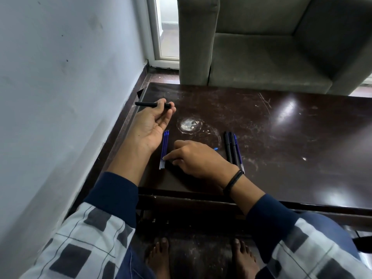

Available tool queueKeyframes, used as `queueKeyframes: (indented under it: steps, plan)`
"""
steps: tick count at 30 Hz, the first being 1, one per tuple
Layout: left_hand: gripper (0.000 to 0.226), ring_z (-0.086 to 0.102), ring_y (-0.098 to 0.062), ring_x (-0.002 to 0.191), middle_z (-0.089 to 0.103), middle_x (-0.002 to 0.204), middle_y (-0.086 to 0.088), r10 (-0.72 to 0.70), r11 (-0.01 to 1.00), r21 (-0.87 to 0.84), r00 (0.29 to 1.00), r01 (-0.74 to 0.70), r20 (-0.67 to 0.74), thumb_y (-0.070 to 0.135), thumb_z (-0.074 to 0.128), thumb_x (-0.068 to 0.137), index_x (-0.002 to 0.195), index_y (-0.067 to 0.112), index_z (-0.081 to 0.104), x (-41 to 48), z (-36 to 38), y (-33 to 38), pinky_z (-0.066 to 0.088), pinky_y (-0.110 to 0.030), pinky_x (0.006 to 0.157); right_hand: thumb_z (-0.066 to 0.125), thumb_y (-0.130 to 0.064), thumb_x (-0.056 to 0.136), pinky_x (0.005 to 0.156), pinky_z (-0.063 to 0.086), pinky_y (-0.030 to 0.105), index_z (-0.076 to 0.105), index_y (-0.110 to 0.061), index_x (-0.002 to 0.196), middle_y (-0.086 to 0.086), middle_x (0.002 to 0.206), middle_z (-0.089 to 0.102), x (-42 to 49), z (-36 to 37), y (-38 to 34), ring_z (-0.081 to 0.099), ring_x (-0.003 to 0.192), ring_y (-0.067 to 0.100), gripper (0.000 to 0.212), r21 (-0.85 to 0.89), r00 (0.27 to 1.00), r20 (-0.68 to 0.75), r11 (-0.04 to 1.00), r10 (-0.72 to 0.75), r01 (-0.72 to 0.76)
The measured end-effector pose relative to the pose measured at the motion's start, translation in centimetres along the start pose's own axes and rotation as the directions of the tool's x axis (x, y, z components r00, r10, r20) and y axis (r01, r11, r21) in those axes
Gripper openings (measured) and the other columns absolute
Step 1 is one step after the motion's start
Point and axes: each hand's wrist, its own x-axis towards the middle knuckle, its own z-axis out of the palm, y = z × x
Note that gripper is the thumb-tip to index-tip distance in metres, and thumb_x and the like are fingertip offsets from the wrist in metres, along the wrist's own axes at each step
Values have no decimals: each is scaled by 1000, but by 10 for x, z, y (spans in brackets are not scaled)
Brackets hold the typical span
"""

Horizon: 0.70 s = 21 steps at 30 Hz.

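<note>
Three thin blue refills (164, 150) lie side by side, touching, near the left front corner of the worktop (281, 137), tips pointing to its far edge. They look light, slim and smooth. They would likely roll or scatter at a careless push and bend if squeezed mid-length. The safest hold is probably a gentle pinch on one refill at its pale near end, lifting it clear of its neighbours.

The right hand (198, 158) lies knuckles up, its forefinger stretched onto that pale end with the thumb just beside. A small blue tip (216, 149) peeps out behind the knuckles, and whether the curled fingers hold it cannot be told.

The left hand (150, 123) is raised palm up near the far left corner, fingertips curled round a black pen barrel (145, 104) held level. The barrel looks stiff, light and easy to grip at its middle.

Towards the middle of the worktop lie two black pens (230, 148) with one more blue refill (238, 152) touching them. A grey armchair (261, 47) stands beyond the far edge.
</note>
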Motion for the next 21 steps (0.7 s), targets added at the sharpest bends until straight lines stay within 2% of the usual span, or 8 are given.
queueKeyframes:
  steps: [5,10,18,21]
  plan:
    - [6,75,-20,84,74,86,-13,-1,1000,5,1000,1,-1,5,63,97,96,2,67,-1,-1,0,58,-19,71,62,-23,98,83,50,37,69,-30,129,-5,119,63,-1,-4,1,63,111,21,32,18,999,-26,1000,25,-24]
    - [6,74,-20,85,74,86,-13,-3,1000,11,1000,3,3,5,62,97,96,1,67,-3,1,-1,59,-19,72,61,-22,98,85,54,41,70,-28,127,-4,120,65,-2,-3,0,64,110,23,30,7,999,-36,1000,24,-24]
    - [7,74,-20,86,74,87,-13,-3,1000,21,1000,2,2,5,62,98,96,2,68,-4,1,0,59,-20,73,63,-20,97,78,54,43,75,-23,111,-3,110,62,-1,-1,2,64,99,23,19,-5,999,-36,1000,13,-14]
    - [7,74,-20,86,74,88,-13,-2,1000,24,1000,2,3,5,62,98,96,2,68,-3,1,0,59,-20,72,64,-20,98,70,52,41,74,-26,112,-3,110,57,-1,1,3,60,95,21,18,-41,999,-53,999,-11,9]
